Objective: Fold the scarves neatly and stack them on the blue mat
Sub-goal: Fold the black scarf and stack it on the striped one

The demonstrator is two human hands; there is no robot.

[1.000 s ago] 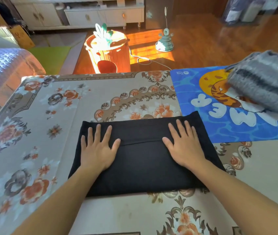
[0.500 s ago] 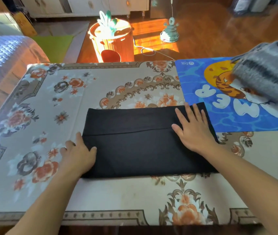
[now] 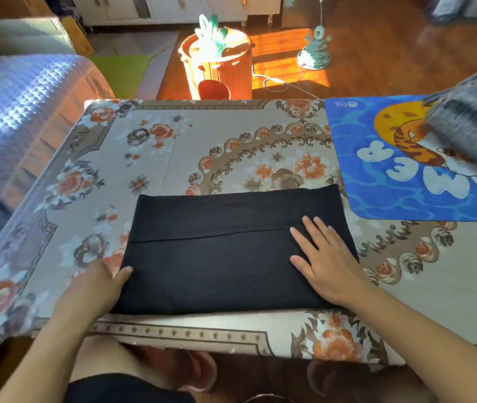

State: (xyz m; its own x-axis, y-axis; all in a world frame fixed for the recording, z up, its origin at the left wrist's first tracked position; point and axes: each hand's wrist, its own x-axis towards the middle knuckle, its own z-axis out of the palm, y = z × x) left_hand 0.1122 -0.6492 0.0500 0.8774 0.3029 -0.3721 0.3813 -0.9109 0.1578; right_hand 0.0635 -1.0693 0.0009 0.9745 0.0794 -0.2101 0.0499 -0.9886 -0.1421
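A folded black fabric scarf lies flat as a wide rectangle near the front edge of the counter, which is draped in a beige floral cloth, with 1 fold line running across its upper half. We see the right hand laid palm-down on the scarf's right end, fingers straight and spread, pointing toward the far side. The left hand sits at the scarf's near left corner; its thumb rests on top of the black cloth while the fingers are hidden at the edge, so we cannot tell whether they pinch the fabric or merely touch it.

Just right of the scarf's far corner lies the blue cartoon-printed mat, flat on the counter's far right part. A folded grey striped knitted scarf already rests on the mat's far right portion, partly cut off by the picture's edge.

Beyond the counter, on the sunlit wooden floor, stand an orange wooden barrel-shaped bin topped with a teal and white plant-like toy, and a small teal stand with a white cable trailing from it. A blue quilted cover fills the left side.
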